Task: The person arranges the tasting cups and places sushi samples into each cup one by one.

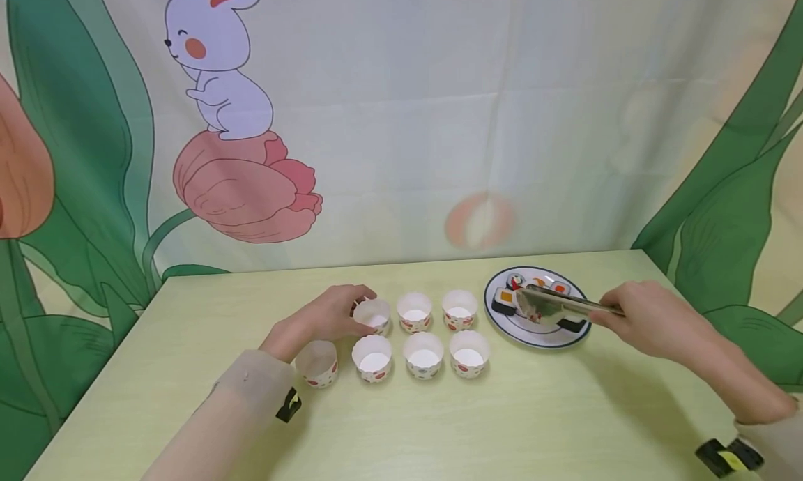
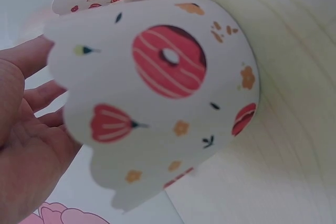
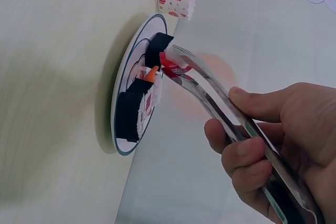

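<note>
My left hand (image 1: 326, 314) holds a white paper baking cup (image 1: 373, 318) at the left end of the back row, thumb and fingers around its sides. A cup with a doughnut print (image 2: 168, 61) fills much of the left wrist view and hides the fingertips. With my right hand (image 1: 655, 322) I grip metal tongs (image 3: 215, 103) over a blue-rimmed plate (image 1: 530, 336). Between the tong tips, in the right wrist view, is a red-and-white piece (image 3: 176, 64), close above the plate. Dark-wrapped sushi pieces (image 3: 131, 114) lie there too.
Several more paper cups stand left of the plate, such as one in the back row (image 1: 460, 310) and one in the front row (image 1: 469, 355). Behind the table (image 1: 401, 425) hangs a curtain (image 1: 401, 118) printed with a rabbit and tulips.
</note>
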Demonstrator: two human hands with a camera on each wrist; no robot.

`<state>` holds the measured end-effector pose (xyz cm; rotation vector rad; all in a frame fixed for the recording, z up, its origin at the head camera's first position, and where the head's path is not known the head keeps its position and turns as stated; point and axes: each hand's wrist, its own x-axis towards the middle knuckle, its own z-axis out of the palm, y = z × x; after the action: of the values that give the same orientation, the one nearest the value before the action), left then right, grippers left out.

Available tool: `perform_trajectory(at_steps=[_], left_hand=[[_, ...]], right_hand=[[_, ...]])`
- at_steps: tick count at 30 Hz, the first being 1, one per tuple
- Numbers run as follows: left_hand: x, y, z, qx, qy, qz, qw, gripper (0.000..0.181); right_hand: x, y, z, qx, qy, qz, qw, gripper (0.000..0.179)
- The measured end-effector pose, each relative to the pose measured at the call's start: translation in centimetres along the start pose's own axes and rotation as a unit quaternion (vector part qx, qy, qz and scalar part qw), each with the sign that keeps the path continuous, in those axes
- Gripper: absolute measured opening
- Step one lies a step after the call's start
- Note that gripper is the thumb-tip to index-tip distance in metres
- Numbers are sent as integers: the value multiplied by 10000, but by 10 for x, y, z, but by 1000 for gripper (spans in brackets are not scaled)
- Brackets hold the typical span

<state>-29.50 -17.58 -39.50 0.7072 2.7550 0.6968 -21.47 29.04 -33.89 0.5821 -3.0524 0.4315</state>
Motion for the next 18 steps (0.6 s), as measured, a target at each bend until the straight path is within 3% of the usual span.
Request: perform_trajectory(at_steps=[18], left_hand=[[2, 0, 0, 99, 28, 49, 9999, 61]], right_hand=[[17, -24, 8, 155, 390, -263, 9988, 27]])
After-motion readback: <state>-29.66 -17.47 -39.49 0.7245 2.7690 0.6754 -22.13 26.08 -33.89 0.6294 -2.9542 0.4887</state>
